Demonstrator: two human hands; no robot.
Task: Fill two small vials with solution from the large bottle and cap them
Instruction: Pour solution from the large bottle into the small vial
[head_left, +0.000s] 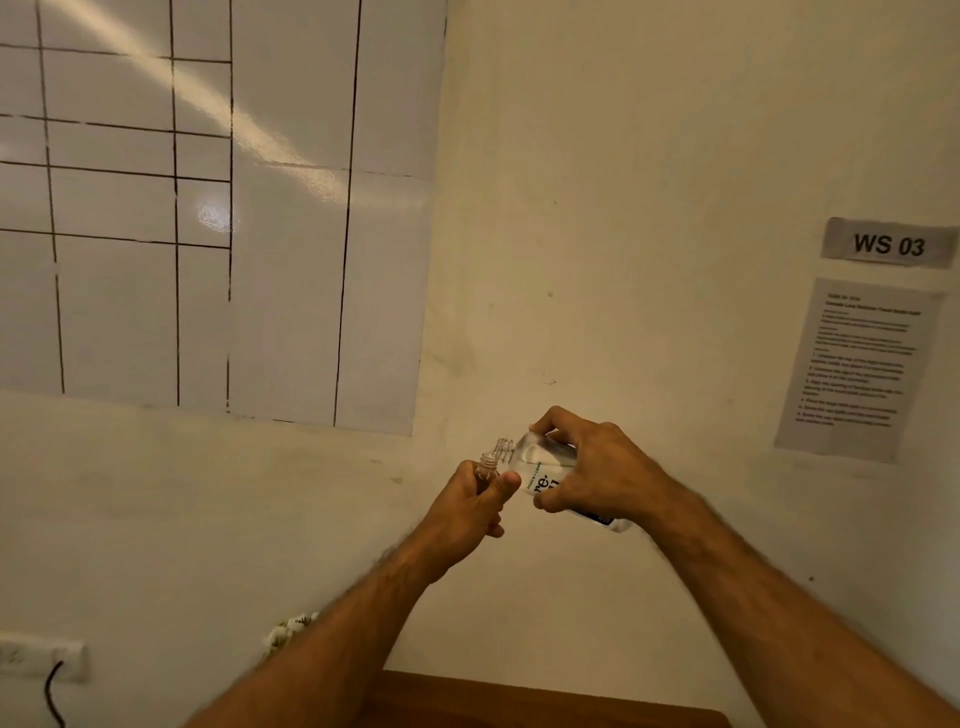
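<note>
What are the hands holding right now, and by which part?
Left hand grips a small vial around its body; right hand grips the tilted large bottle around its middle.

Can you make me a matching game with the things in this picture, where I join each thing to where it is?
Things:
1. small vial
2. large bottle
3. WS 03 sign
4. grid sheet

Places:
A. on the wall, top left
B. held upright in the left hand
C. on the wall at the right, above a printed page
D. tipped sideways in the right hand, its open neck at the vial's mouth

Right pairs: 1-B, 2-D, 3-C, 4-A
</note>
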